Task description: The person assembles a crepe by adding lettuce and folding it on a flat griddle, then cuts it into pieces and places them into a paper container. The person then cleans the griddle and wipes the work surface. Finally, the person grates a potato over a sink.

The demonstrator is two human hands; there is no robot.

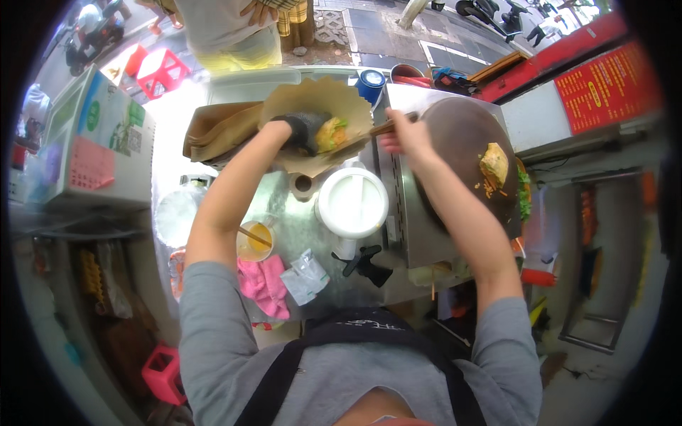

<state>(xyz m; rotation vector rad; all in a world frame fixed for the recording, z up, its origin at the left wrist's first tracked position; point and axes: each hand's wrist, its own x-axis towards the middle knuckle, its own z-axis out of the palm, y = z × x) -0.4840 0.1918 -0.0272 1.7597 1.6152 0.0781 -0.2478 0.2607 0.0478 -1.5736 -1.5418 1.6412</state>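
My left hand [301, 133], in a dark glove, is at the mouth of an open brown paper bag [319, 96], with a piece of filled crepe [332, 134] beside its fingers inside the bag. Whether the fingers grip the bag's wall is hidden. My right hand [406, 133], bare, is closed around the handle of a spatula [384, 128]; its blade seems to reach into the bag beside the food. Another filled crepe piece [494, 164] lies with crumbs on the round dark griddle [453, 128] to the right.
A lidded white container [353, 202], a cup of yellow liquid with a stick [258, 239], a pink cloth [264, 285], white packets [305, 278] and a black glove [370, 265] are on the metal counter [330, 295]. A stack of paper bags [216, 128] lies left. A person [229, 32] stands across the counter.
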